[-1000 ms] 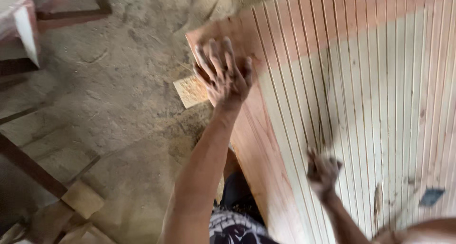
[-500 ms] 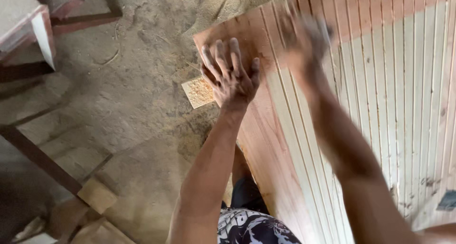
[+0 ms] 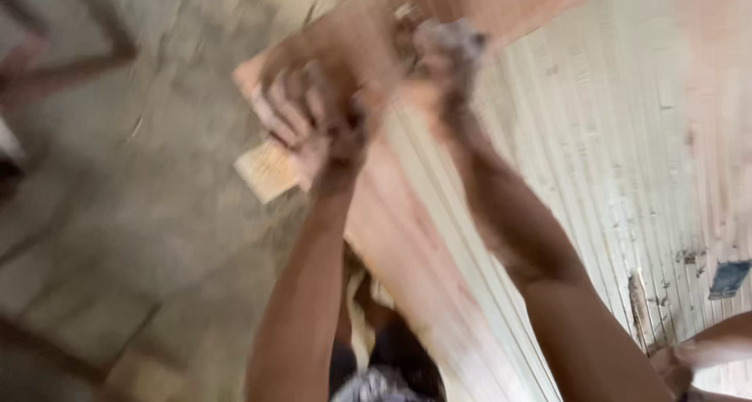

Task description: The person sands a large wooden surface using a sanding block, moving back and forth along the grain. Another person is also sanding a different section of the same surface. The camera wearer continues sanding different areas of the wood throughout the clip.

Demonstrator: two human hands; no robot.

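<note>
Panel: grooved wooden panel (image 3: 627, 159) runs lengthwise away from the person, corner at upper left.
Left hand (image 3: 313, 124): fingers spread flat on that corner.
Right hand (image 3: 446, 50): just beside, farther up the panel; grip too blurred to tell.

No packages, signs or screens in view. One possible label: small dark blue patch (image 3: 729, 278) on grooved panel (image 3: 611, 151), near right edge, low in frame. Roughly four-sided, slightly skewed, edges uneven. Dull blue-grey against pale whitish boards. Frame heavily motion-blurred; cannot tell whether patch is sticker, tape or paint mark. Small dark flecks just left of it on same panel, too smeared to identify. Nothing else label-like on floor or wood.
</note>
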